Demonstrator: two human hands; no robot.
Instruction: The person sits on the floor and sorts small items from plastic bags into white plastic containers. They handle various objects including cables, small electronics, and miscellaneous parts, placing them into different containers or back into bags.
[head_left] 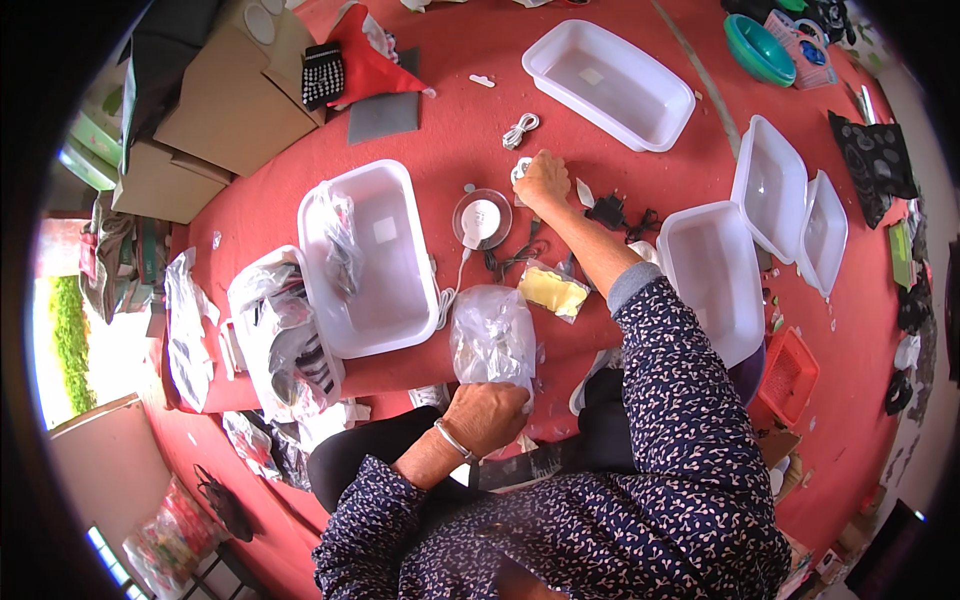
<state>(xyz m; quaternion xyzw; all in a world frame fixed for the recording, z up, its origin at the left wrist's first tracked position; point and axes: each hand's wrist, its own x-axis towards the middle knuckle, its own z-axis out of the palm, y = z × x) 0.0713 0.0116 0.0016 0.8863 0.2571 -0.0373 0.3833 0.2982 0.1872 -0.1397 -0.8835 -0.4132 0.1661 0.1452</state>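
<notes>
My left hand (pixel 487 417) is closed on the lower edge of a clear plastic bag (pixel 493 335), which lies crumpled close to my lap. What the bag holds, if anything, I cannot make out. Stretched forward, my right hand (pixel 545 182) pinches a small white coiled cable (pixel 520 169) on the red surface. Just beyond it lies another white cable coil (pixel 520 131). Left of my right hand is a round clear dish (pixel 463 205) with a white disc-shaped device (pixel 482 218) in it. A yellow packet (pixel 553 291) and a black plug adapter (pixel 606 211) lie near my right forearm.
A white tub (pixel 408 260) stands at left, beside another tub of bagged items (pixel 285 340). A further white tub (pixel 670 100) is at the back; several more (pixel 715 270) stand right of my arm. Cardboard boxes (pixel 235 110) fill the far left, and a red basket (pixel 788 377) sits right.
</notes>
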